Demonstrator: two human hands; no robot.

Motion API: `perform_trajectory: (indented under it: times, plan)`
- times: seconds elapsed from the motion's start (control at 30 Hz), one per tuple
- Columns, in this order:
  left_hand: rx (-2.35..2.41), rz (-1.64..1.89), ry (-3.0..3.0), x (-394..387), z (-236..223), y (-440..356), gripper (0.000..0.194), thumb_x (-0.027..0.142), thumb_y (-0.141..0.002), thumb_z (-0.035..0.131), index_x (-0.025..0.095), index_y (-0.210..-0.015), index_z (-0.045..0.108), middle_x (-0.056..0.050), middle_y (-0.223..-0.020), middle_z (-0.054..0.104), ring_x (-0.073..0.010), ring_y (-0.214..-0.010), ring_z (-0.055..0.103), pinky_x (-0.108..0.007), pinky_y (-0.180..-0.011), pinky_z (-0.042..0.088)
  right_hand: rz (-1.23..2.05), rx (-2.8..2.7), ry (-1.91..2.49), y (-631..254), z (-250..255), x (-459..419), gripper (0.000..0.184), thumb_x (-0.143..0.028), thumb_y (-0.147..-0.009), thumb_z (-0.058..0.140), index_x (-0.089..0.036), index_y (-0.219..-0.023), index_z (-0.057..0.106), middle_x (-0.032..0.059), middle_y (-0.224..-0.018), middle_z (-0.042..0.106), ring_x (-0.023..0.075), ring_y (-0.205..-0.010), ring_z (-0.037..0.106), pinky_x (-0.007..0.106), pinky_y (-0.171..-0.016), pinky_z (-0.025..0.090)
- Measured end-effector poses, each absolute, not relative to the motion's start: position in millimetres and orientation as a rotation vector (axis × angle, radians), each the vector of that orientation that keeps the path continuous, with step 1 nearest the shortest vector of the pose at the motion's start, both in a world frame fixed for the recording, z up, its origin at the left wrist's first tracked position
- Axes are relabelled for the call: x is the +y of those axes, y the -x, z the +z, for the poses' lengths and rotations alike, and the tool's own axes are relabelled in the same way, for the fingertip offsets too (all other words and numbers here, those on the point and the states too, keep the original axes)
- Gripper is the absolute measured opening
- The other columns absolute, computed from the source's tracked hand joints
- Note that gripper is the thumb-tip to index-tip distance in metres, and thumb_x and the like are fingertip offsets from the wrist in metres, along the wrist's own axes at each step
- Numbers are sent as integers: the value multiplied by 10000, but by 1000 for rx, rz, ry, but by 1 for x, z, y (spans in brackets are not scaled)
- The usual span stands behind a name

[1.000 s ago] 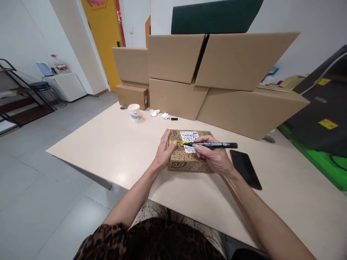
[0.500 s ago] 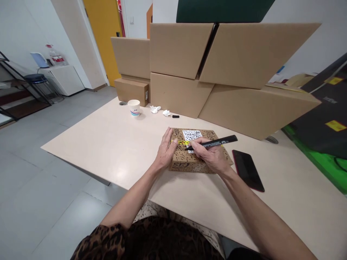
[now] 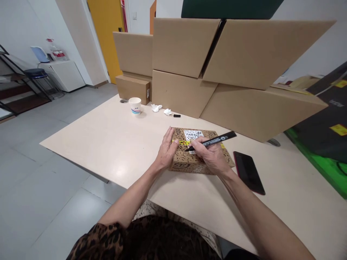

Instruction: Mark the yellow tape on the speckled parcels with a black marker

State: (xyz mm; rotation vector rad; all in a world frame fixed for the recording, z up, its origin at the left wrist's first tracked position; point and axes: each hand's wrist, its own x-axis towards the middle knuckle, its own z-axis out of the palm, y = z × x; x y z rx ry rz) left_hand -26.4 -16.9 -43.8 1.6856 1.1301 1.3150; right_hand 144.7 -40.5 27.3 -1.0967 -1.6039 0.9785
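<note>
A small cardboard box [image 3: 181,157] lies on the table, covered in black dots and short strokes, with yellow tape and a white label [image 3: 193,134] on top. My left hand [image 3: 166,148] grips its left side, thumb over the top edge and fingers along the side. Pinched in my right hand [image 3: 210,154] is a black marker [image 3: 221,139], uncapped. Its tip is at the top of the box, left of my fingers; whether it touches I cannot tell. My right hand covers part of the label and tape.
A black phone [image 3: 248,172] lies right of the box. Beyond are a black cap [image 3: 177,116], crumpled tissues [image 3: 167,112] and a paper cup [image 3: 135,106]. Large stacked cartons [image 3: 184,93] line the back of the table [image 3: 94,144].
The marker's tip has moved slightly down on the box top, with my right hand shifting a little. My left hand keeps its place on the box. The view has shifted slightly.
</note>
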Motion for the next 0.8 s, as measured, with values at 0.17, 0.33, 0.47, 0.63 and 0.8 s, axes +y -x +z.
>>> perform_trajectory:
  times: [0.17, 0.33, 0.47, 0.63, 0.8]
  plan:
    - [1115, 1332, -1714, -15, -47, 27, 597, 506, -1021, 424, 253, -1559, 370, -87, -1703, 269, -254, -1591, 204, -491, -1313, 138, 969, -1713, 1061, -142, 26, -43, 400, -553, -864, 658, -208, -671, 596, -38, -558, 450, 107, -512, 395, 257, -478, 316]
    - [1127, 1339, -1703, -15, -47, 27, 600, 492, -1022, 419, 233, -1560, 373, -103, -1699, 276, -252, -1588, 214, -487, -1312, 142, 967, -1712, 1069, -139, 26, -42, 419, -552, -879, 646, -216, -645, 558, -36, -553, 453, 108, -510, 391, 259, -478, 317]
    - [1128, 1338, -1693, -15, -47, 26, 595, 499, -1017, 424, 256, -1558, 381, -83, -1699, 283, -249, -1590, 206, -483, -1313, 142, 979, -1616, 1097, -141, 27, -40, 450, -614, -859, 646, -215, -663, 573, -45, -545, 421, 103, -489, 351, 261, -455, 276]
    - [1140, 1333, -1695, -15, -45, 26, 612, 487, -1018, 413, 215, -1565, 371, -104, -1698, 280, -258, -1589, 212, -477, -1312, 146, 887, -1699, 1077, -139, 23, -40, 441, -575, -866, 652, -219, -628, 546, -32, -548, 455, 117, -520, 405, 269, -501, 329]
    - [1120, 1328, -1685, -16, -45, 27, 607, 487, -1021, 408, 227, -1568, 367, -89, -1704, 265, -245, -1594, 190, -453, -1316, 138, 862, -1583, 1108, -137, 22, -41, 435, -586, -864, 641, -223, -634, 570, -14, -553, 496, 132, -523, 436, 273, -497, 347]
